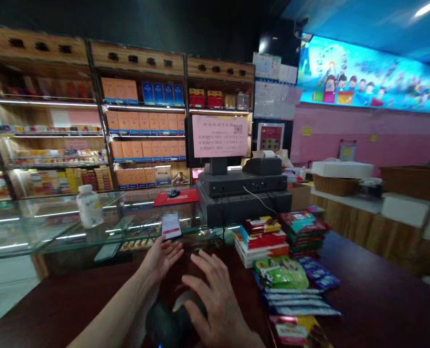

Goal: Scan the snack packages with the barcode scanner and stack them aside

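My left hand (163, 258) is palm up with its fingers loosely stretched and apart, holding nothing. Just beyond its fingertips, a white and red card-like thing (171, 225), partly pixelated, lies on the glass counter (73, 244). My right hand (215, 290) has its fingers spread over the dark tabletop. Below and beside it is a blurred dark, rounded thing (164, 321) with a grey part and a small blue light; its kind is unclear. To the right lie a green snack packet (282, 273), several slim silvery-blue packets (298, 302) and a red and yellow packet (298, 331).
A white bottle (89, 207) stands on the glass at left. A mouse (173, 193) rests on a red mat (160, 197). Ahead is a cash-register terminal (244, 183) bearing a pink sign (218, 137). Stacked snack boxes (304, 229) stand right of it. Shelves (142, 108) of boxes line the back.
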Demonstrator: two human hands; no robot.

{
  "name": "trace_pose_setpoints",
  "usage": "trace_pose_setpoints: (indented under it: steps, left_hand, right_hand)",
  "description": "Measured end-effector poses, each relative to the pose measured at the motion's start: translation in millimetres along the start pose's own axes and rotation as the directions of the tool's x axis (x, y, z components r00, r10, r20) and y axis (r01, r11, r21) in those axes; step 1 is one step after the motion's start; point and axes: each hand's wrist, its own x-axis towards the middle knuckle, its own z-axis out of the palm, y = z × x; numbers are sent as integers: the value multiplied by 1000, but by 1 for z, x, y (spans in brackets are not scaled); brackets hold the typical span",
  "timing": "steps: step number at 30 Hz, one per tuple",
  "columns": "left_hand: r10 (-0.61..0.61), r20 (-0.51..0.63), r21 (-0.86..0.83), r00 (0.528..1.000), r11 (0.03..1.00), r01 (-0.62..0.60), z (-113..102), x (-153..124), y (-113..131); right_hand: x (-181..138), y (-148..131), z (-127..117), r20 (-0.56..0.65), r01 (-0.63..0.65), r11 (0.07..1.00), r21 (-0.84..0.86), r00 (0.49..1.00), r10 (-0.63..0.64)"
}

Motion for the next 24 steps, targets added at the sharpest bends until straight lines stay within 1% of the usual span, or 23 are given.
trace_pose_setpoints:
  steps: [5,9,12,19,24]
  left_hand:
    - [30,-10,-37,999,999,-31,-5,10,12]
    - [22,-12,-37,1000,999,-22,-9,16,16]
    - [17,-5,-35,1000,999,-17,-9,19,16]
    - [13,24,-54,1000,998,-12,0,24,12]
    - [25,8,-37,1000,999,-25,-3,21,9]
  right_hand:
    - [0,1,2,24,-31,1000,-5,999,31]
    - [-2,4,4,41,-35,999,-14,999,36]
    - [-2,5,4,40,-35,999,-17,999,35]
    - [-2,4,4,45,-43,999,-4,998,43]
    - [-3,3,3,51,-56,998,-5,997,56]
